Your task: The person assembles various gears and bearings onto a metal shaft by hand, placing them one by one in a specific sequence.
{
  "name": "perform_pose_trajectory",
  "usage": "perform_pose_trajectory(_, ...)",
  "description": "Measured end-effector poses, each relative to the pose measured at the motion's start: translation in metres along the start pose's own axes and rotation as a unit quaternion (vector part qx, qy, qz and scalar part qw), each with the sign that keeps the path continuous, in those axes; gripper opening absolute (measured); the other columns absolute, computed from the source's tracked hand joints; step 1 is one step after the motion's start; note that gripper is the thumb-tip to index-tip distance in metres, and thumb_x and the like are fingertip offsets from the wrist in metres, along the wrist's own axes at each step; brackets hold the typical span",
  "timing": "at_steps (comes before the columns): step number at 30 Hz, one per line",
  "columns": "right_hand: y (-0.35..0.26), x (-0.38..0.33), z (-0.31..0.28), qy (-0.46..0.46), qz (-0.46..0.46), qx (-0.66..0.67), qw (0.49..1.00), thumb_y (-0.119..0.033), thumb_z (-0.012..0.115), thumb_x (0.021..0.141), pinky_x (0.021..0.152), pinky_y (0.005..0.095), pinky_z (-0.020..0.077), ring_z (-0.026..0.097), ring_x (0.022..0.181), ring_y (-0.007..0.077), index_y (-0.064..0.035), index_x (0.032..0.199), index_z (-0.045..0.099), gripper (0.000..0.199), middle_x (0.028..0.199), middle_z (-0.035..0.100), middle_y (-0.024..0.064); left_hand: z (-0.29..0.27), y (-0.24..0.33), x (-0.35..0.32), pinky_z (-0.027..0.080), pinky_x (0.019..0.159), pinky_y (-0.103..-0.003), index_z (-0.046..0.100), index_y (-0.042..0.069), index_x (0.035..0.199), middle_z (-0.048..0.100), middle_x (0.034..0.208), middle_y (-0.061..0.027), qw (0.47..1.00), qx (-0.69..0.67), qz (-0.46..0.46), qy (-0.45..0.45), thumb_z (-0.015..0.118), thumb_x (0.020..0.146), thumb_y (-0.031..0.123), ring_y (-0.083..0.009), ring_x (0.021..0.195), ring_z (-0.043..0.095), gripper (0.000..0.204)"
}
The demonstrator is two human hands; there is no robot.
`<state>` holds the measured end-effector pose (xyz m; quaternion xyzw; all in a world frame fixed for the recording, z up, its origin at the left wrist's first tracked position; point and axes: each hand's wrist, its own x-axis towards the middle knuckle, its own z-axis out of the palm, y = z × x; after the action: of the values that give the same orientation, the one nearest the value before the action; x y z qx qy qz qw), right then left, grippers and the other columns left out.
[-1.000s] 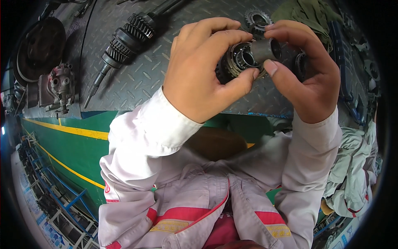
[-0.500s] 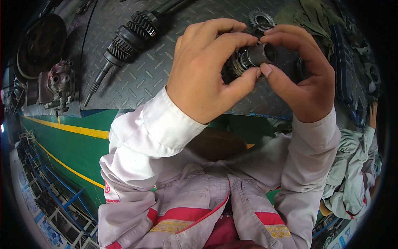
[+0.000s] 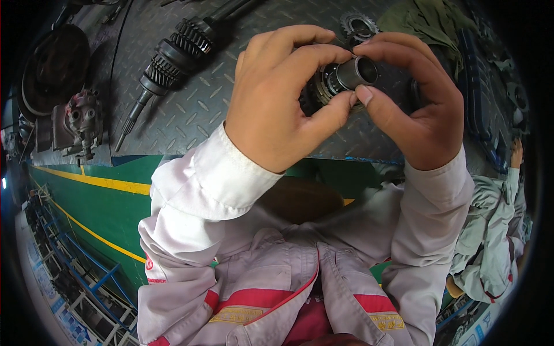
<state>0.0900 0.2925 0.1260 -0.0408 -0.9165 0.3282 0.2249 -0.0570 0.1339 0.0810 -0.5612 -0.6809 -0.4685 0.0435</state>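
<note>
A smooth grey metal sleeve (image 3: 350, 75) is pinched by my right hand (image 3: 424, 106), with the thumb on its near side and the fingertips on its far side. Its open end faces to the right. The other end sits against or inside a bearing ring (image 3: 329, 81) with rollers showing round it; how deep it goes cannot be seen. My left hand (image 3: 277, 98) curls round this ring from the left, thumb below and fingers above. The thumbs of both hands nearly meet beside the sleeve.
On the tread-plate bench (image 3: 196, 109) lies a gear shaft (image 3: 173, 57). A loose toothed ring (image 3: 350, 22) is beyond my hands, near a green cloth (image 3: 424, 23). A ported metal housing (image 3: 81, 121) and a dark disc (image 3: 55, 72) stand left. A blue tray (image 3: 482, 104) and another person's sleeve (image 3: 487, 230) are right.
Everything on the bench has shifted slightly left in the view, along with my hands. The sleeve's open end faces a little more upward. Both grips are nearly the same.
</note>
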Motion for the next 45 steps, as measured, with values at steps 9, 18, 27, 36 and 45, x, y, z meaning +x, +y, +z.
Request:
perform_pose_trajectory(9, 0.002, -0.005, 0.002, 0.027, 0.053, 0.116, 0.991, 0.004, 0.069, 0.086, 0.099, 0.0286, 0.0452, 0.061, 0.114, 0.0166, 0.0011, 0.122, 0.067, 0.036, 0.124, 0.065, 0.0090, -0.007, 0.007, 0.001, 0.046, 0.100, -0.039, 0.071, 0.006, 0.115, 0.066, 0.128, -0.0122, 0.999, 0.019, -0.017, -0.034, 0.083, 0.076, 0.016, -0.0311, 0.117, 0.060, 0.042)
perform_pose_trajectory(18, 0.020, -0.017, -0.006, 0.105, 0.127, 0.090, 0.982, -0.003, 0.073, 0.084, 0.081, 0.0276, 0.0504, 0.064, 0.089, 0.0164, -0.0017, 0.113, 0.069, 0.030, 0.099, 0.068, 0.0063, -0.001, 0.003, -0.001, 0.043, 0.099, -0.045, 0.054, 0.009, 0.140, 0.063, 0.127, -0.0121, 0.997, -0.023, -0.030, -0.074, 0.087, 0.066, 0.022, -0.0366, 0.116, 0.057, 0.082)
perform_pose_trajectory(27, 0.054, -0.042, 0.004, -0.060, 0.105, -0.174, 0.977, -0.008, 0.071, 0.074, 0.075, 0.0361, 0.0498, 0.060, 0.080, 0.0280, -0.0029, 0.100, 0.065, 0.028, 0.085, 0.062, 0.0113, 0.005, -0.001, -0.003, 0.045, 0.098, -0.044, 0.053, 0.010, 0.142, 0.066, 0.122, -0.0117, 0.994, -0.046, -0.051, -0.085, 0.090, 0.064, 0.019, -0.0354, 0.112, 0.060, 0.087)
perform_pose_trajectory(36, 0.051, -0.038, -0.005, -0.058, 0.123, -0.138, 0.981, -0.005, 0.074, 0.075, 0.075, 0.0315, 0.0489, 0.059, 0.082, 0.0208, -0.0053, 0.104, 0.066, 0.030, 0.088, 0.063, 0.0066, -0.003, 0.009, 0.001, 0.042, 0.110, -0.038, 0.051, 0.005, 0.146, 0.062, 0.135, -0.0142, 0.990, -0.036, -0.067, -0.119, 0.090, 0.071, 0.016, -0.0280, 0.127, 0.058, 0.086)
perform_pose_trajectory(45, -0.006, -0.008, -0.002, 0.074, 0.079, 0.181, 0.977, 0.004, 0.073, 0.080, 0.076, 0.0207, 0.0396, 0.049, 0.084, 0.0071, -0.0011, 0.116, 0.069, 0.037, 0.096, 0.058, -0.0015, -0.004, 0.002, 0.001, 0.044, 0.107, -0.039, 0.063, 0.003, 0.126, 0.063, 0.131, -0.0153, 0.996, -0.035, -0.019, -0.075, 0.085, 0.077, 0.018, -0.0302, 0.123, 0.059, 0.055)
